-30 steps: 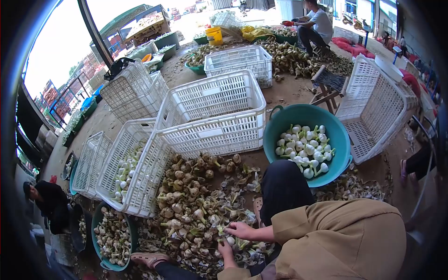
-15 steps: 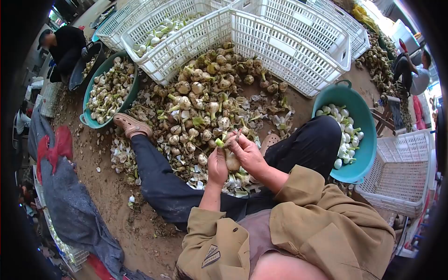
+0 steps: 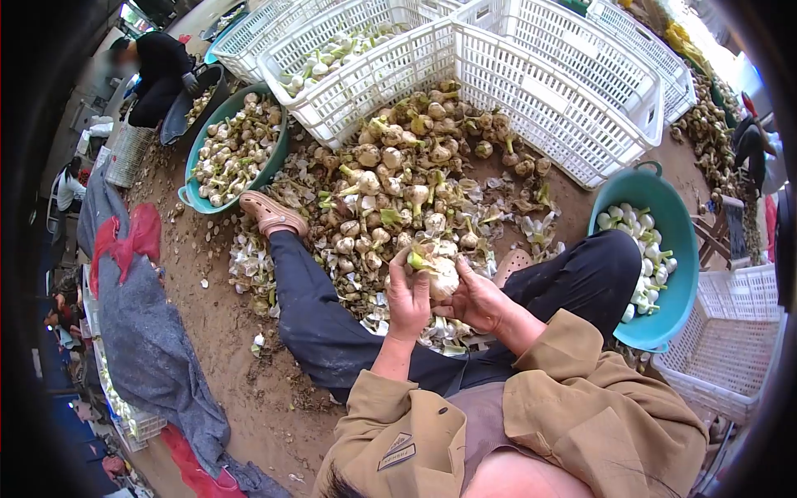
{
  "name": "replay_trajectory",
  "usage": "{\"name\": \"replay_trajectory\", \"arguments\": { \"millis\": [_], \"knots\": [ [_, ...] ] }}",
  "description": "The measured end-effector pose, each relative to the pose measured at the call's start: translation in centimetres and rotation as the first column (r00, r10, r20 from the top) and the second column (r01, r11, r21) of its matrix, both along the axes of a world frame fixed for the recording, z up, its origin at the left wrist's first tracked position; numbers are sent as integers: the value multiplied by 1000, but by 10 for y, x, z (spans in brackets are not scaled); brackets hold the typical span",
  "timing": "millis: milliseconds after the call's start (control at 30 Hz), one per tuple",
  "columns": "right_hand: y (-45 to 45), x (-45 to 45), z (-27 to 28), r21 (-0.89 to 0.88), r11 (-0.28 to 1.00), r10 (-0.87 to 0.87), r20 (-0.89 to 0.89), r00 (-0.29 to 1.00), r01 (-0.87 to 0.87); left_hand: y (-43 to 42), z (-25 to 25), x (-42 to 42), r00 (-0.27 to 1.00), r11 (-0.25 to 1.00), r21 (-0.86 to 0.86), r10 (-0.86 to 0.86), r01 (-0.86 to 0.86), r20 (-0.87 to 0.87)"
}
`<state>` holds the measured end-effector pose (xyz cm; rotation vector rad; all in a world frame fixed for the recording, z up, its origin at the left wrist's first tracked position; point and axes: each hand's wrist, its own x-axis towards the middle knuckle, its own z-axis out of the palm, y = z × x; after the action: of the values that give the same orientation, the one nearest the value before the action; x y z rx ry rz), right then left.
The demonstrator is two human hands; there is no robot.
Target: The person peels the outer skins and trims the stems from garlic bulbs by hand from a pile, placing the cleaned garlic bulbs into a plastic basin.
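Note:
A garlic bulb [image 3: 443,275] with a short green stem end is between my two hands, its pale skin partly loose. My left hand [image 3: 408,300] grips it from the left, thumb and fingers at the stem side. My right hand [image 3: 480,302] has its fingers against the bulb's right and lower side. Just beyond my hands lies a heap of untrimmed garlic [image 3: 390,178], dirty and brownish, with loose peeled skins [image 3: 452,332] around and under it.
A teal basin [image 3: 693,286] of cleaned white bulbs stands by my right knee. Another teal basin [image 3: 278,153] with garlic is at left. White plastic crates [image 3: 548,100] line the far side; another crate [image 3: 730,324] is at right. A co-worker [image 3: 162,70] sits far left.
The bulb has turned up and now shows more pale skin. My right hand has moved from the stem to the bulb's lower right side. The whole view has shifted.

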<state>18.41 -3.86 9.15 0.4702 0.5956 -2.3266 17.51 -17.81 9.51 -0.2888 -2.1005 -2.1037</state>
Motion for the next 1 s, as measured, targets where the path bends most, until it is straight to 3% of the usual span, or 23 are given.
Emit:
{"name": "replay_trajectory", "arguments": {
  "millis": [33, 67, 100, 133, 167, 300, 333, 400, 433, 500, 567, 667, 867, 933, 1000],
  "knots": [
    [-2, -2, 0, 68, 997, -26, -36, 999, 29, -7, -6, -2, 984, 943, -303, 92, -135, -154],
    [2, -4, 2, 81, 997, -12, -80, 997, 18, -15, 0, -4, 954, 852, -484, 57, -200, -293],
    [0, -5, 4, 237, 971, -10, -62, 998, 25, -24, 10, -6, 912, 727, -630, -16, -271, -411],
    [-1, -6, 4, 256, 966, -3, -85, 996, 24, -29, 26, -5, 910, 554, -787, -119, -272, -398],
    [0, -5, 3, 279, 960, 6, -108, 994, 24, -35, 35, -7, 886, 489, -833, -224, -258, -406],
    [-6, -4, -10, 442, 895, 155, -198, 968, -53, -42, 37, -8, 831, 400, -875, -360, -272, -423],
    [-6, -4, -8, 513, 858, 201, -356, 913, 12, -42, 37, -8, 842, 352, -890, -350, -289, -411],
    [-6, 0, -1, 614, 782, 247, -464, 850, 108, -42, 39, -10, 891, 359, -896, -268, -261, -367],
    [-9, 1, -8, 586, 786, 173, -514, 840, 196, -43, 40, -10, 900, 430, -873, -249, -228, -358],
    [0, -1, -5, 389, 921, 106, -271, 957, 8, -44, 51, -11, 868, 609, -781, -303, -140, -392],
    [1, 0, 3, 334, 943, 19, -81, 997, 9, -40, 64, -6, 862, 600, -793, -341, -107, -375],
    [4, -1, -5, 379, 924, 134, -194, 972, -52, -43, 56, -3, 859, 515, -848, -372, -125, -352],
    [0, 0, -4, 439, 887, 213, -114, 970, -143, -43, 55, 3, 856, 331, -936, -444, -117, -264],
    [-3, -1, -11, 509, 852, 254, -195, 948, -124, -40, 53, 5, 875, 277, -954, -426, -116, -230],
    [-7, 1, -12, 619, 785, 229, -317, 920, 17, -41, 53, 3, 908, 254, -963, -375, -94, -188]
  ]
}}
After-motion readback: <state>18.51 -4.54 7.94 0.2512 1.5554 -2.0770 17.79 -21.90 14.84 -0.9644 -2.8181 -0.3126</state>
